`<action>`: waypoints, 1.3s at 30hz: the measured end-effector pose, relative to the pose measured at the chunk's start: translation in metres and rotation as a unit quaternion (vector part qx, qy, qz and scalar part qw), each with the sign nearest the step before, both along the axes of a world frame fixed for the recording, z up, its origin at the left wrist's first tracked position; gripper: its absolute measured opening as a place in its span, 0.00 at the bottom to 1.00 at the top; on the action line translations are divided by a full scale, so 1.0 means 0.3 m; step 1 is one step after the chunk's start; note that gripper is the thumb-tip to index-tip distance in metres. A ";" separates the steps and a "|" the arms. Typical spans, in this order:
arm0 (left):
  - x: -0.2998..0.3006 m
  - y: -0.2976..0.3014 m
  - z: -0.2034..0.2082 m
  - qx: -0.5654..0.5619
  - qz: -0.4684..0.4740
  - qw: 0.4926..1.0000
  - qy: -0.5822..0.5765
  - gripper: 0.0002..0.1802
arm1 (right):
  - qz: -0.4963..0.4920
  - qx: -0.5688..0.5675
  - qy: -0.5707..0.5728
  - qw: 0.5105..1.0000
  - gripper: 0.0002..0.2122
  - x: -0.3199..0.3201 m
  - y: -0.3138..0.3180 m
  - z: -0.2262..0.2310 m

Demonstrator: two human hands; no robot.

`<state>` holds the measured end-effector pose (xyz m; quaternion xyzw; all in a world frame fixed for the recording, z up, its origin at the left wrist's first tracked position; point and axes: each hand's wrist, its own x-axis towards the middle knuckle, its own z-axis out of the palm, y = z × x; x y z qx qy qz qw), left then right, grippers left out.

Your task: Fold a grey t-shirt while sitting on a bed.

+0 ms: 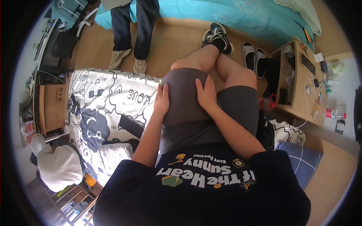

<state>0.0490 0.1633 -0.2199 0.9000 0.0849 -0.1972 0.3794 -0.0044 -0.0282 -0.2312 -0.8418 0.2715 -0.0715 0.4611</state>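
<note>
My left hand (162, 100) lies against the left side of my raised thigh, over the dark grey shorts (183, 96), its fingers extended. On the thigh's other side rests my right hand (207, 94), thumb and fingers spread apart. Neither hand holds anything. My legs are crossed, with black-and-white sneakers (218, 37) on my feet. To the left of my left forearm, a dark smartphone (131, 126) lies on the black-and-white printed bedsheet (124, 84).
Another person stands ahead in dark trousers (145, 30), near a bed with a turquoise sheet (181, 9). On the right are grey slippers (249, 56) and a wooden bedside cabinet (301, 100). A cardboard box (54, 105) and a chair with white cloth (60, 167) stand left.
</note>
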 end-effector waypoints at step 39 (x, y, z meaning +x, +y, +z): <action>-0.464 0.035 0.449 0.101 -0.129 0.854 -0.494 0.33 | -0.002 0.504 -0.014 0.864 0.26 -0.251 -0.169 0.025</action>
